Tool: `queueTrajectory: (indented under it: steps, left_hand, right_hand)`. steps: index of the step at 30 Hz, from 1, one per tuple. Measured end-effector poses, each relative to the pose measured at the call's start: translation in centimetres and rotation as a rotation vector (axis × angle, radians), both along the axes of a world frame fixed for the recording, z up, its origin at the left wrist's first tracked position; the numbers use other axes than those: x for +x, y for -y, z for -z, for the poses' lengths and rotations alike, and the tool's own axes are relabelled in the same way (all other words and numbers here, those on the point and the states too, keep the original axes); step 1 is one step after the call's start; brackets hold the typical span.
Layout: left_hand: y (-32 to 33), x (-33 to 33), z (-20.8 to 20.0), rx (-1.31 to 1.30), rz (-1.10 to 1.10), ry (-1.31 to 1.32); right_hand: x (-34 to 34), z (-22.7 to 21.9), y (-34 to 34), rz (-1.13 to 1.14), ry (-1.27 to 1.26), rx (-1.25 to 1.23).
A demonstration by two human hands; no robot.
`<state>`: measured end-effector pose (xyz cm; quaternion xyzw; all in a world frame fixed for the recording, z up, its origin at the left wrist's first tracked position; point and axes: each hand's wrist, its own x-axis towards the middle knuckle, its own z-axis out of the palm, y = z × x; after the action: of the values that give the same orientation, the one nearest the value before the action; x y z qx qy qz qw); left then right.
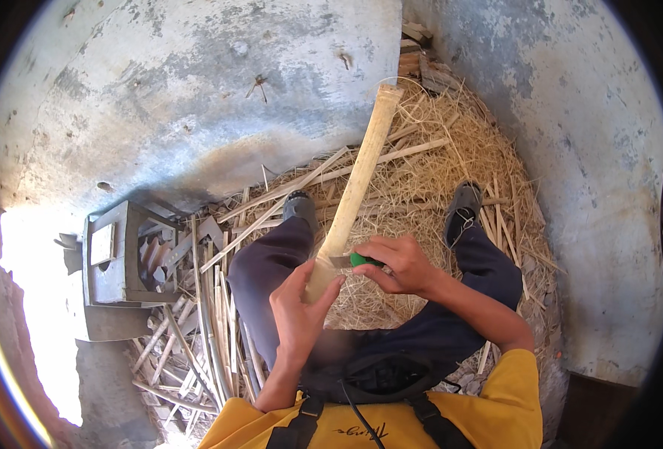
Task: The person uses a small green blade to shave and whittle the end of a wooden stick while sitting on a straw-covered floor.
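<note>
A long, pale pole that looks like bamboo (363, 166) slants from between my legs up toward the far wall. My left hand (298, 305) grips its near end, thumb on one side and fingers on the other. In my right hand (404, 263) is a small knife (357, 260) with a green handle, held between thumb and fingers. Its short blade points left and meets the pole just above my left hand. How deep the edge sits in the surface is too small to tell.
Straw-like shavings (428, 150) cover the floor around my feet. Split strips (226, 322) lie piled at the left beside a grey wooden box (122, 254). Worn plaster walls (212, 82) rise ahead and at the right. Bright light enters through an opening at the left.
</note>
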<state>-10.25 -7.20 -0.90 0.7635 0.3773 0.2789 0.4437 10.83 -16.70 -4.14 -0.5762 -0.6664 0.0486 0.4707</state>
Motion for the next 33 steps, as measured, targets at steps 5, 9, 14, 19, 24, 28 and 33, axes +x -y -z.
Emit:
queueTrajectory:
  steps: [5, 9, 14, 19, 24, 28, 33]
  left_hand:
    - [0.1, 0.2, 0.0, -0.079, 0.001, 0.056]
    - [0.1, 0.2, 0.5, -0.148, 0.010, 0.099]
    - [-0.1, 0.1, 0.9, -0.128, 0.021, 0.075]
    - [-0.1, -0.1, 0.7, -0.136, 0.010, 0.045]
    - [0.1, -0.1, 1.1, -0.172, 0.003, 0.106]
    - [0.2, -0.9, 1.6, -0.146, 0.001, 0.008]
    - [0.4, -1.1, 2.3, -0.133, -0.006, 0.082]
  right_hand:
    - [-0.7, -0.2, 0.1, 0.043, -0.040, -0.006]
    - [-0.8, 0.0, 0.1, 0.082, 0.029, -0.009]
    - [-0.7, 0.6, 0.0, 0.140, 0.102, 0.001]
    - [-0.7, 0.5, -0.4, 0.143, 0.129, 0.032]
    - [-0.7, 0.1, -0.3, 0.132, 0.150, -0.002]
    - [0.4, 0.2, -0.7, 0.164, 0.119, 0.014]
    - [1.0, 0.5, -0.8, 0.181, 0.112, 0.012]
